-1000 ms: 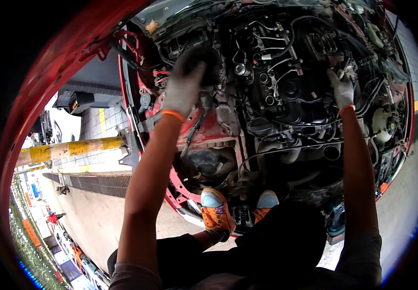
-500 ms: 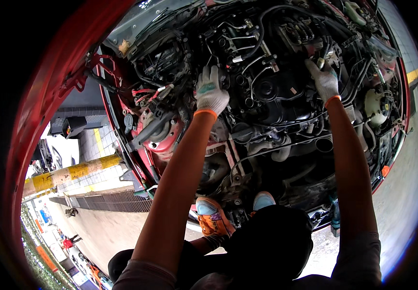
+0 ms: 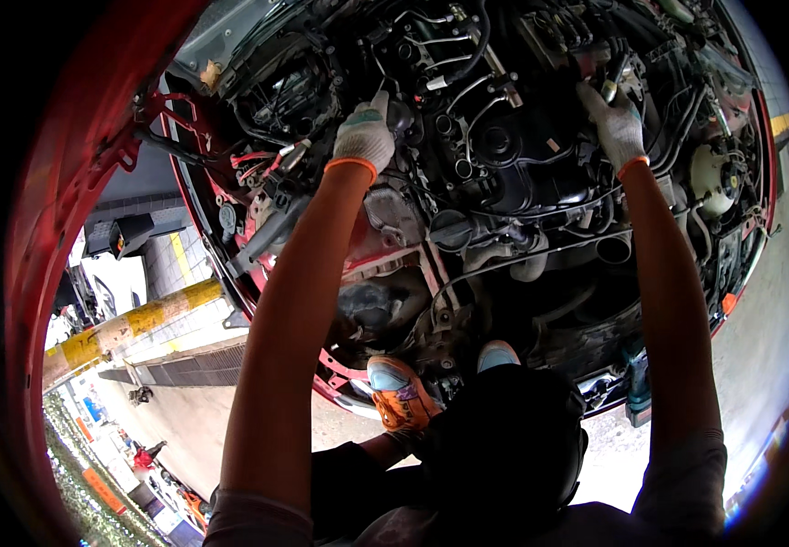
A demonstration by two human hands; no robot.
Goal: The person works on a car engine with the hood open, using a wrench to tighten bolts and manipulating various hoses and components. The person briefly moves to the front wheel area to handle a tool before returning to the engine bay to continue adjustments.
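My left hand (image 3: 364,139), in a whitish knit glove with an orange cuff, reaches into the car's engine bay. Its fingers point away from me, at least one stretched out, beside a dark rounded part (image 3: 400,115) left of the engine. My right hand (image 3: 618,129), gloved alike, is at the engine's right side. Its fingers lie around the base of a dark hose with a metallic fitting (image 3: 609,89); the glove hides whether it grips it. Between my hands sits the black engine cover (image 3: 526,137), with bent metal fuel pipes (image 3: 474,88) left of it.
A red body panel (image 3: 75,228) rises on the left. A pale fluid reservoir (image 3: 711,182) stands at the bay's right. A teal and black power tool (image 3: 639,392) is by the near edge. My orange shoe (image 3: 401,397) is below. A yellow-and-white pole (image 3: 139,321) lies at left.
My left hand has shifted left and slightly up in the picture, and its fingers look less spread. My right hand stays at the same fitting. The view has shifted slightly.
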